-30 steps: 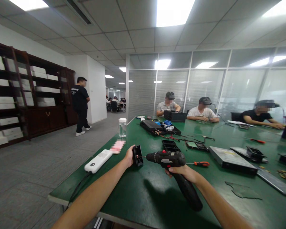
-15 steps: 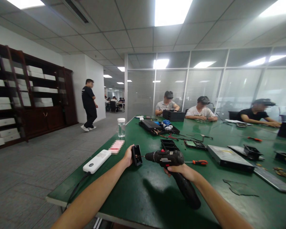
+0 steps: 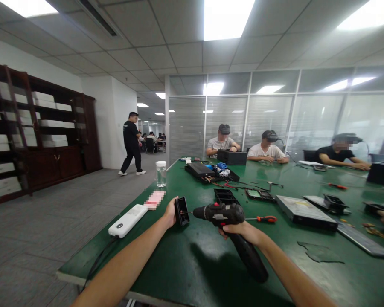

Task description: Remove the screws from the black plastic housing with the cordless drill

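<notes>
My left hand (image 3: 170, 214) is closed round the edge of a small black open-fronted housing (image 3: 182, 211), held tilted above the green table. A black cordless drill (image 3: 222, 214) is gripped in my right hand (image 3: 243, 232), its handle slanting down toward me. Its thin bit points left into the open face of the housing; whether the tip touches a screw is too small to see. Just beyond the drill lies another black plastic frame (image 3: 226, 196). An orange-handled screwdriver (image 3: 266, 219) rests to the right of the drill.
On the left are a white power strip (image 3: 128, 220), a pink item (image 3: 155, 200) and a clear jar (image 3: 161, 175). A disc drive (image 3: 307, 214), circuit board (image 3: 260, 195) and black device with wires (image 3: 208, 170) lie beyond. Three people sit across the table.
The view has shifted slightly. The person in black in the background has walked to the right, toward the doorway. Both hands keep hold of the housing and the drill, in nearly the same pose.
</notes>
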Demonstrator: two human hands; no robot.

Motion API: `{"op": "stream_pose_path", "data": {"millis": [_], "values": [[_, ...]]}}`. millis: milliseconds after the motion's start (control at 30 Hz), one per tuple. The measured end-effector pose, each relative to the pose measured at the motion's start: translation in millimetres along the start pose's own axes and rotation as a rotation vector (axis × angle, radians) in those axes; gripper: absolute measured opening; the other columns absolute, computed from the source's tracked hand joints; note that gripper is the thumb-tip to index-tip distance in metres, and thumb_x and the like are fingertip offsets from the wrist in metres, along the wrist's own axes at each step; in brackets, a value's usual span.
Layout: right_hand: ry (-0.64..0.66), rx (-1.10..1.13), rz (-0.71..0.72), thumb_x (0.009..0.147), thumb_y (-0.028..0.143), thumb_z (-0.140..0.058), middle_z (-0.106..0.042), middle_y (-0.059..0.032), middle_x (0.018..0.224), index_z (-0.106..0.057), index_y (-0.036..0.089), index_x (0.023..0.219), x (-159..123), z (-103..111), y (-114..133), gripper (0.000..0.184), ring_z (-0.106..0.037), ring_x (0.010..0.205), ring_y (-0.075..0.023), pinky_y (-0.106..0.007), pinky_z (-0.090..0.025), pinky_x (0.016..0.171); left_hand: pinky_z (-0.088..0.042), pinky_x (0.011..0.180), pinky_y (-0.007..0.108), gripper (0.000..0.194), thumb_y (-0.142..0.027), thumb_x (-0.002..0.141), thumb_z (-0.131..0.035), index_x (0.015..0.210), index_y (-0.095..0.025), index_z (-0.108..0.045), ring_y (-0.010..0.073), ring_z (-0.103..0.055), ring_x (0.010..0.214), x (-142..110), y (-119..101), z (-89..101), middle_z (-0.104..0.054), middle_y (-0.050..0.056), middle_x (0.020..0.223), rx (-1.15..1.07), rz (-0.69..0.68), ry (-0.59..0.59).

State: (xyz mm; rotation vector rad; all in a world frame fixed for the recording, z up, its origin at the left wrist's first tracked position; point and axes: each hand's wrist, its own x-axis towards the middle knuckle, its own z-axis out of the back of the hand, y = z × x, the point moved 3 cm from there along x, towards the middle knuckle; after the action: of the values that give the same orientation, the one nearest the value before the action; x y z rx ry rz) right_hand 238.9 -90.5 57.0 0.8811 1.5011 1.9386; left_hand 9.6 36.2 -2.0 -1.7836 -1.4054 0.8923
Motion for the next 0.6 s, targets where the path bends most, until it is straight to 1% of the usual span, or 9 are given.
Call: {"op": "stream_pose_path", "data": {"millis": [233, 367, 600], "values": [[-0.013, -0.019, -0.019, 0.068, 0.025, -0.049, -0.051, -0.0057, 0.072, -0.052, 0.008, 0.087, 0.5, 0.4, -1.0, 0.026, -0.048, 0.063, -0.0126, -0.030, -0.039, 0.063, -0.038, 0.044, 0.026, 0.030, -0.044, 0.062, -0.043, 0.061, -0.014, -0.048, 0.0128, -0.046, 0.040, -4.7, -2.3, -3.0, -0.048, 0.001, 0.048, -0.009, 0.036, -0.035], [-0.004, -0.014, -0.008, 0.068, 0.025, -0.049, -0.051, -0.0057, 0.073, -0.052, 0.008, 0.087, 1.1, 0.3, -2.5, 0.026, -0.048, 0.064, -0.0127, -0.029, -0.039, 0.062, -0.038, 0.044, 0.026, 0.031, -0.045, 0.062, -0.043, 0.060, -0.014, -0.048, 0.0124, -0.045, 0.039, -5.1, -2.1, -3.2, -0.048, 0.001, 0.047, -0.015, 0.050, -0.031], [0.000, 0.000, 0.001, 0.068, 0.026, -0.049, -0.050, -0.0052, 0.072, -0.051, 0.009, 0.088, 1.8, -0.3, -1.6, 0.026, -0.047, 0.064, -0.0124, -0.029, -0.039, 0.062, -0.038, 0.043, 0.026, 0.029, -0.043, 0.063, -0.042, 0.060, -0.014, -0.048, 0.0124, -0.046, 0.040, -6.3, -2.8, -4.0, -0.048, 0.001, 0.048, -0.012, 0.040, -0.045]]}}
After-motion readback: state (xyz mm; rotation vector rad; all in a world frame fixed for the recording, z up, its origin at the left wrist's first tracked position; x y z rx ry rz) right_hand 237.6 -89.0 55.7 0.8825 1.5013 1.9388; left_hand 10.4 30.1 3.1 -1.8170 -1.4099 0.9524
